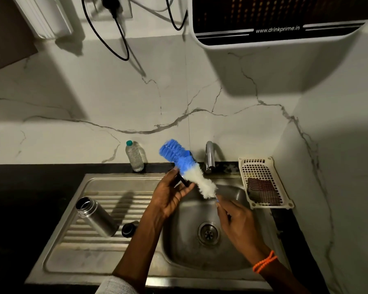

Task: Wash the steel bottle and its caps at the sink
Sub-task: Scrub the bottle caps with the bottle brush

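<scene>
A head-worn camera looks down at a steel sink unit [89, 264] set into a dark desk [19, 187], against a white marble-patterned wall. A water purifier [285, 20] hangs on the wall above the far right corner. The ribbed drainboard fills the sink's left half; the round basin [191, 251] with its drain sits on the right, under a chrome tap [209, 154] at the far edge. No water can be seen running.

A white plastic basket [283, 203] holding a dark scrub pad rests at the sink's right edge. The steel bottle [97, 217] lies on its side on the drainboard, uncapped, its open mouth toward the far left. A black cap [128, 229] sits just beside its base, nearer the basin. A small clear plastic water bottle [134, 155] stands on the desk behind the sink's far edge.

Over the basin, the right hand [238, 223] grips the handle of a blue-and-white bottle brush [189, 168], bristles angled up toward the wall. The left hand [171, 196] has fingers extended, pinching a small dark object, possibly a second cap, against the bristles.

The washing looks early: a small piece is likely being scrubbed, while the bottle and the black cap appear untouched and no suds are visible.
</scene>
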